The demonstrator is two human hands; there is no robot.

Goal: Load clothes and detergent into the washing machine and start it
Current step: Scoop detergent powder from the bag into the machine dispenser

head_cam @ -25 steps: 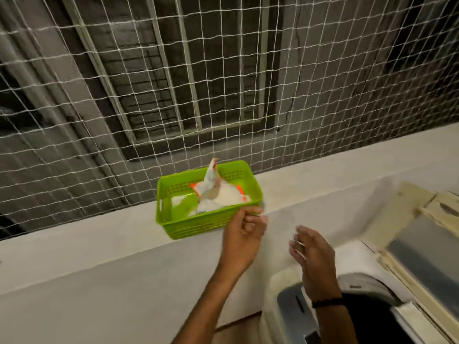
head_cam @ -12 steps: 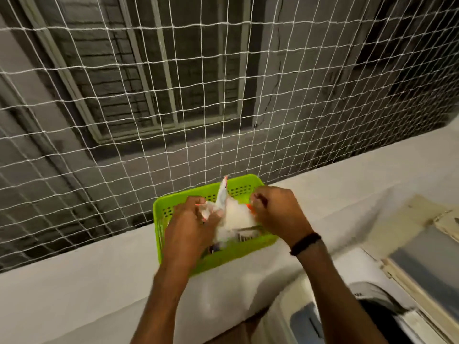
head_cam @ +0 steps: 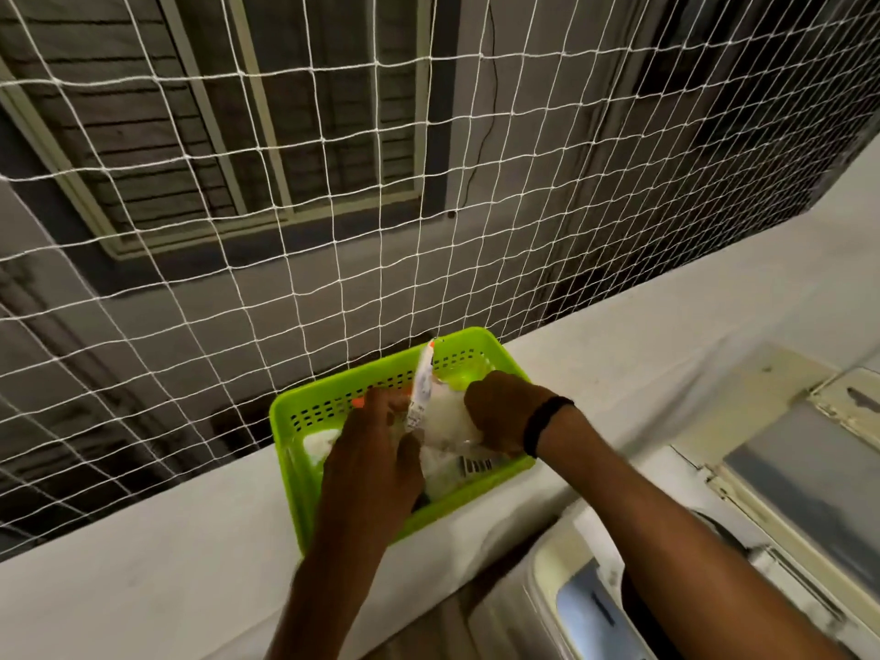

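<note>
- You are reaching both hands into the lime-green perforated plastic basket (head_cam: 305,408), which is sitting on the white painted ledge (head_cam: 143,578) with its far wall just beside the white cord netting (head_cam: 428,183)
- Your left hand (head_cam: 369,464) is curling its fingers round the left side of the white plastic detergent pouch (head_cam: 445,416); the back of the hand is hiding the fingertips
- Your right hand (head_cam: 500,412), wearing a black wristband (head_cam: 543,423), is gripping the pouch's right side with its fingers bent tight
- The pouch is standing inside the basket between your two hands, its narrow top with an orange corner poking above the far rim and a barcode showing low on its near face
- Something pale is lying in the basket's left part, too blurred to tell what
- The grey-and-white top-loading washing machine (head_cam: 585,612) is sitting below the ledge at lower right, under your right forearm
- A cream-framed panel with a grey pane (head_cam: 800,469) is leaning at the right edge
</note>
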